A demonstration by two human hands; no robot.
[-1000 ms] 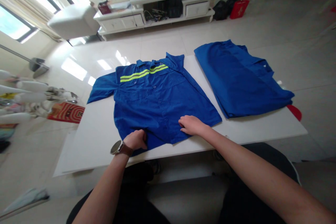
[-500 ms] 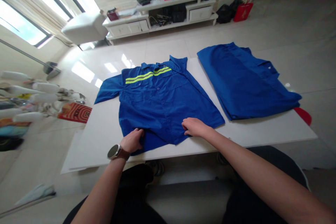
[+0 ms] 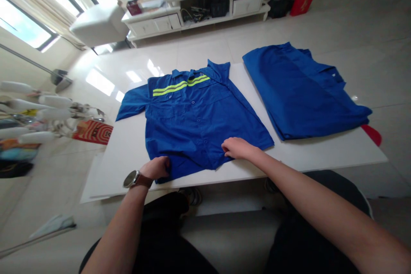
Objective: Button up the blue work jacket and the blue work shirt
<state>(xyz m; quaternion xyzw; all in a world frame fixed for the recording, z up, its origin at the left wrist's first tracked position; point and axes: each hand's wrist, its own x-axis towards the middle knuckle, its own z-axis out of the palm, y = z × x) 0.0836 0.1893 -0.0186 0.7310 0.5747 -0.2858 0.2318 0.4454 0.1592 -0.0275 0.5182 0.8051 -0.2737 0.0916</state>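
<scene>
A blue short-sleeved work shirt (image 3: 189,124) lies front up on the white table (image 3: 125,154), its collar end away from me. Yellow-green and grey stripes cross its chest, and buttons run down the front. At the shirt's lower left corner, my left hand (image 3: 158,168), with a watch on the wrist, is closed with curled fingers on the cloth. My right hand (image 3: 237,148) has its fingers bent onto the fabric near the hem, right of the button line. Both hands' fingertips are partly hidden. Shallow wrinkles run between the two hands.
Folded blue clothing (image 3: 305,98) lies at the table's right end. To the left are a red patterned bag (image 3: 93,132) and white rounded objects (image 3: 51,114). A white cabinet (image 3: 154,28) stands beyond the table, with a red bag (image 3: 302,2) beside it.
My left hand has moved a little left with the shirt's lower left corner, and the cloth there lies flatter. My right hand stays at nearly the same spot on the shirt.
</scene>
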